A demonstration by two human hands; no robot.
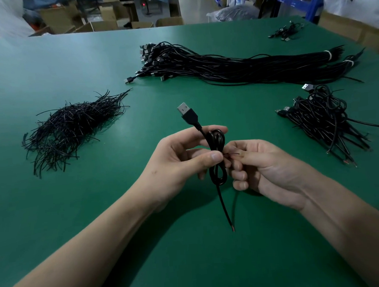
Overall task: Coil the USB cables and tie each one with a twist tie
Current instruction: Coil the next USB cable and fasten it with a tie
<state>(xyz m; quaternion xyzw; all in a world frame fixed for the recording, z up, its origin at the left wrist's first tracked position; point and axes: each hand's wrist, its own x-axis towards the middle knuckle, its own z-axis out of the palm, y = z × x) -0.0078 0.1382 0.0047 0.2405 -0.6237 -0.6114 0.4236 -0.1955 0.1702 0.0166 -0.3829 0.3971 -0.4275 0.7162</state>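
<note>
My left hand (180,157) pinches a coiled black USB cable (216,141) at its waist, above the green table (99,215). The plug (187,113) sticks up and away from me. The cable's bare tail (226,212) hangs down toward me. A thin black twist tie (232,154) crosses the middle of the coil, and my right hand (263,165) grips its end between thumb and forefinger. Whether the tie goes fully around the coil is hidden by my fingers.
A heap of loose twist ties (72,128) lies to the left. Long bundled straight cables (235,67) lie across the back. A pile of coiled cables (324,117) sits at the right, with a few more cables (287,32) far back right. Boxes and shelves stand beyond the table.
</note>
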